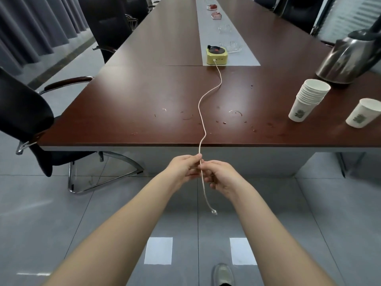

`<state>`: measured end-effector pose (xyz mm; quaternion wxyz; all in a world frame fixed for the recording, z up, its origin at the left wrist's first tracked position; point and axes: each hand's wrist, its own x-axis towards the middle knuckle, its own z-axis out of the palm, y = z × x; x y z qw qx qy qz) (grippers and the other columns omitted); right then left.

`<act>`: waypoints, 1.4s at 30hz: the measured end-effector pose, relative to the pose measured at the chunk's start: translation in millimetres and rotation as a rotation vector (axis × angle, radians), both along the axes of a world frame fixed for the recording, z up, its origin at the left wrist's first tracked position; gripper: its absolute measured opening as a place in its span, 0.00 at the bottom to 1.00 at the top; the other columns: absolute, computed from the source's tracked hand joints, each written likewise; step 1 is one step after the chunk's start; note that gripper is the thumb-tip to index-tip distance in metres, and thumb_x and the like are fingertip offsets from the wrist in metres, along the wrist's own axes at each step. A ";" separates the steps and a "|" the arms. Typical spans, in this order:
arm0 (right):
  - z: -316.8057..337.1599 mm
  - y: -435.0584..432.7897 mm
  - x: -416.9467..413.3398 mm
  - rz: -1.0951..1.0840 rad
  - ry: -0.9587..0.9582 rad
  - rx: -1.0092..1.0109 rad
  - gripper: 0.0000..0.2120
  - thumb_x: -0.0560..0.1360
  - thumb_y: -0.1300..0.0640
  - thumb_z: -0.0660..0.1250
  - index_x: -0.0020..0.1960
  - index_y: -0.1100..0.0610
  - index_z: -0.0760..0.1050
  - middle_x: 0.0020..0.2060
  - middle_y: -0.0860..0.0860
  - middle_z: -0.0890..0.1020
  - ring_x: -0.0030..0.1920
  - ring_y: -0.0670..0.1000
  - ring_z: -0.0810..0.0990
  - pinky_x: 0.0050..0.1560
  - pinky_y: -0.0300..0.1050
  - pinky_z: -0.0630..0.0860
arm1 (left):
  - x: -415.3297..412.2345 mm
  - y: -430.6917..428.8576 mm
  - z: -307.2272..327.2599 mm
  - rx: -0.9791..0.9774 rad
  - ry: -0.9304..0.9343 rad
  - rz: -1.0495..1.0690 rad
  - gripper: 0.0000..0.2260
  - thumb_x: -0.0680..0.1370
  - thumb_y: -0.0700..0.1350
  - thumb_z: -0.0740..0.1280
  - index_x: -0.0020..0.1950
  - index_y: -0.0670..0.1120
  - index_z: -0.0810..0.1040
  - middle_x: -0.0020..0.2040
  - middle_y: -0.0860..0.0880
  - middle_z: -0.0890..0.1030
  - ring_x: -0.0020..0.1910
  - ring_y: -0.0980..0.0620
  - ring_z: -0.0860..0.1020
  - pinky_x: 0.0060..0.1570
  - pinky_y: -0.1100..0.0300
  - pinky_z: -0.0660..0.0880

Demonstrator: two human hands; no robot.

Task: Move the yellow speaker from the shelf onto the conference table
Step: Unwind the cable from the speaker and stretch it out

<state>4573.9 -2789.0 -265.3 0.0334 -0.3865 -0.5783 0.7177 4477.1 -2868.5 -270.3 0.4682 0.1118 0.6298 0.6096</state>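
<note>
On the counter [144,89] sits one yellow speaker [217,56]; its white cable [203,120] trails over the near edge, pinched by left hand [183,169] and right hand [221,178]. One kettle [348,58], one cup stack [307,102], one single cup [363,113] stand at right.

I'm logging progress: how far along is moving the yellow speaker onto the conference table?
Done: the yellow speaker sits on the conference table. In hand: left hand and right hand pinch its white cable, plug dangling below the edge. Left: probably only tidying the cable.
</note>
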 end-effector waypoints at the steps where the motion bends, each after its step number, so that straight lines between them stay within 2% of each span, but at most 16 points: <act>1: -5.4 1.7 -1.9 -0.006 -0.010 0.005 0.05 0.74 0.59 0.65 0.40 0.53 0.75 0.16 0.43 0.73 0.26 0.45 0.70 0.27 0.37 0.62 | -1.9 2.1 -6.0 -0.014 0.008 -0.010 0.10 0.79 0.45 0.64 0.39 0.43 0.76 0.25 0.52 0.79 0.25 0.57 0.79 0.36 0.64 0.79; 4: -29.0 8.8 -8.1 -0.030 -0.019 0.021 0.10 0.76 0.53 0.65 0.38 0.55 0.76 0.21 0.44 0.77 0.26 0.45 0.70 0.28 0.37 0.62 | -10.0 9.7 -29.6 -0.033 0.014 -0.017 0.09 0.78 0.45 0.65 0.40 0.43 0.76 0.29 0.50 0.82 0.29 0.56 0.82 0.34 0.66 0.79; 7: -56.2 16.8 -13.9 -0.016 -0.049 0.067 0.14 0.76 0.49 0.65 0.35 0.56 0.76 0.29 0.48 0.77 0.28 0.46 0.71 0.31 0.39 0.62 | -19.3 19.5 -55.9 -0.080 0.054 -0.043 0.09 0.77 0.46 0.66 0.43 0.41 0.78 0.36 0.47 0.82 0.36 0.51 0.82 0.40 0.64 0.80; 9: -76.1 23.6 -18.9 0.007 -0.065 0.078 0.15 0.76 0.49 0.64 0.35 0.55 0.76 0.30 0.48 0.77 0.29 0.46 0.71 0.32 0.39 0.62 | -27.0 27.2 -75.9 -0.109 0.087 -0.055 0.10 0.77 0.47 0.66 0.42 0.41 0.78 0.38 0.45 0.82 0.37 0.50 0.81 0.40 0.63 0.80; 12: -101.9 33.0 -24.2 0.022 -0.070 0.067 0.15 0.75 0.47 0.65 0.34 0.55 0.76 0.26 0.47 0.77 0.27 0.45 0.72 0.31 0.39 0.62 | -34.5 36.5 -100.3 -0.109 0.116 -0.067 0.12 0.77 0.50 0.66 0.39 0.42 0.78 0.35 0.47 0.82 0.33 0.52 0.81 0.35 0.65 0.79; 16: -131.8 48.4 -31.5 0.051 -0.074 0.078 0.16 0.75 0.47 0.65 0.33 0.54 0.77 0.24 0.45 0.79 0.27 0.45 0.73 0.31 0.38 0.63 | -46.2 47.2 -131.2 -0.088 0.144 -0.124 0.13 0.77 0.51 0.66 0.40 0.43 0.79 0.33 0.49 0.83 0.33 0.54 0.82 0.37 0.65 0.79; 18: -142.7 55.4 -34.7 0.083 -0.088 0.090 0.16 0.76 0.47 0.65 0.34 0.54 0.78 0.25 0.45 0.80 0.28 0.45 0.74 0.31 0.38 0.64 | -51.2 50.3 -143.8 -0.082 0.151 -0.153 0.14 0.77 0.52 0.66 0.39 0.44 0.80 0.34 0.49 0.84 0.35 0.53 0.82 0.40 0.65 0.79; 21: -156.7 62.7 -37.8 0.129 -0.114 0.109 0.16 0.76 0.45 0.64 0.37 0.54 0.79 0.28 0.46 0.81 0.28 0.44 0.75 0.31 0.38 0.65 | -55.6 52.9 -157.9 -0.107 0.171 -0.187 0.14 0.76 0.54 0.65 0.40 0.45 0.81 0.39 0.47 0.84 0.41 0.51 0.82 0.51 0.60 0.78; 23: -160.7 66.3 -38.3 0.153 -0.126 0.126 0.16 0.76 0.45 0.63 0.38 0.55 0.79 0.32 0.48 0.82 0.29 0.45 0.75 0.32 0.38 0.66 | -56.9 54.6 -160.3 -0.157 0.204 -0.206 0.15 0.77 0.55 0.64 0.40 0.46 0.81 0.41 0.48 0.84 0.43 0.53 0.82 0.51 0.61 0.77; 26: -153.1 74.2 -38.9 0.234 -0.184 0.170 0.15 0.77 0.46 0.61 0.40 0.55 0.79 0.36 0.48 0.83 0.31 0.45 0.77 0.33 0.38 0.68 | -58.6 55.8 -148.1 -0.277 0.304 -0.303 0.17 0.78 0.57 0.61 0.43 0.46 0.82 0.43 0.47 0.84 0.43 0.54 0.82 0.46 0.64 0.76; 30: -121.0 87.4 -42.4 0.367 -0.309 0.200 0.15 0.78 0.47 0.59 0.41 0.56 0.78 0.35 0.48 0.82 0.32 0.45 0.78 0.34 0.38 0.70 | -61.9 60.6 -113.4 -0.513 0.475 -0.529 0.25 0.79 0.58 0.56 0.52 0.38 0.81 0.47 0.43 0.82 0.47 0.47 0.81 0.54 0.56 0.77; 33: -82.6 100.1 -47.5 0.403 -0.302 0.178 0.16 0.78 0.47 0.59 0.40 0.56 0.78 0.32 0.47 0.83 0.31 0.45 0.79 0.35 0.38 0.70 | -66.4 71.3 -69.7 -0.598 0.483 -0.599 0.29 0.80 0.60 0.53 0.55 0.36 0.80 0.51 0.41 0.82 0.49 0.45 0.80 0.55 0.53 0.76; 35: -54.7 108.8 -51.7 0.427 -0.284 0.170 0.17 0.78 0.47 0.59 0.39 0.55 0.79 0.29 0.47 0.84 0.30 0.44 0.79 0.35 0.39 0.70 | -70.3 80.0 -37.4 -0.632 0.457 -0.623 0.30 0.80 0.61 0.52 0.55 0.36 0.79 0.53 0.41 0.82 0.49 0.45 0.81 0.54 0.54 0.75; 37: -26.2 118.2 -56.7 0.414 -0.246 0.178 0.16 0.78 0.48 0.60 0.39 0.55 0.78 0.27 0.47 0.83 0.28 0.44 0.79 0.33 0.39 0.70 | -74.1 90.2 -5.7 -0.642 0.440 -0.615 0.28 0.80 0.60 0.53 0.55 0.38 0.79 0.51 0.41 0.83 0.47 0.45 0.81 0.52 0.54 0.75; 40: 16.4 135.2 -64.8 0.317 -0.158 0.173 0.14 0.78 0.51 0.60 0.40 0.57 0.78 0.30 0.49 0.82 0.25 0.44 0.77 0.30 0.38 0.69 | -80.0 109.0 37.0 -0.557 0.381 -0.539 0.25 0.80 0.59 0.53 0.58 0.40 0.78 0.48 0.42 0.82 0.44 0.45 0.81 0.44 0.58 0.75; 42: 39.1 145.7 -68.4 0.252 -0.125 0.147 0.14 0.79 0.50 0.59 0.43 0.57 0.77 0.32 0.50 0.81 0.27 0.45 0.77 0.30 0.37 0.70 | -82.1 120.3 58.7 -0.484 0.333 -0.483 0.23 0.81 0.58 0.53 0.59 0.41 0.76 0.47 0.43 0.82 0.43 0.47 0.81 0.42 0.60 0.75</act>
